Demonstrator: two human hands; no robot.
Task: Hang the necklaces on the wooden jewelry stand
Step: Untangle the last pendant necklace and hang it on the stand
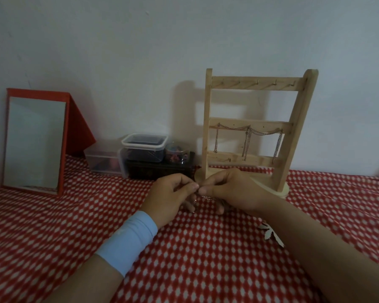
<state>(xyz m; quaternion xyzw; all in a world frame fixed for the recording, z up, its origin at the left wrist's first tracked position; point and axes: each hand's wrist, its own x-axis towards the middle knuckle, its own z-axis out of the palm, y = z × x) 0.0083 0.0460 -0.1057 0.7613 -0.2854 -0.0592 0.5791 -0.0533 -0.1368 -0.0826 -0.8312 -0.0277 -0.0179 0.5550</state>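
The wooden jewelry stand (pixel 256 127) stands upright on a round base at the back right, against the wall. Silver chains (pixel 247 138) hang from the hooks of its middle bar; the top bar's hooks are bare. Just in front of the stand's base, my left hand (pixel 171 195) and my right hand (pixel 230 191) meet with fingertips together, pinching a thin necklace (pixel 202 196) between them. Only a short bit of the chain shows below the fingers. A white leaf-shaped pendant (pixel 269 234) lies on the cloth beside my right forearm.
A red and white patterned cloth (pixel 53 226) covers the surface. A red-framed mirror (pixel 34 142) leans at the back left. Clear plastic containers (pixel 143 147), a small jar (pixel 176 152) and a dark box (pixel 160 169) sit by the wall, left of the stand.
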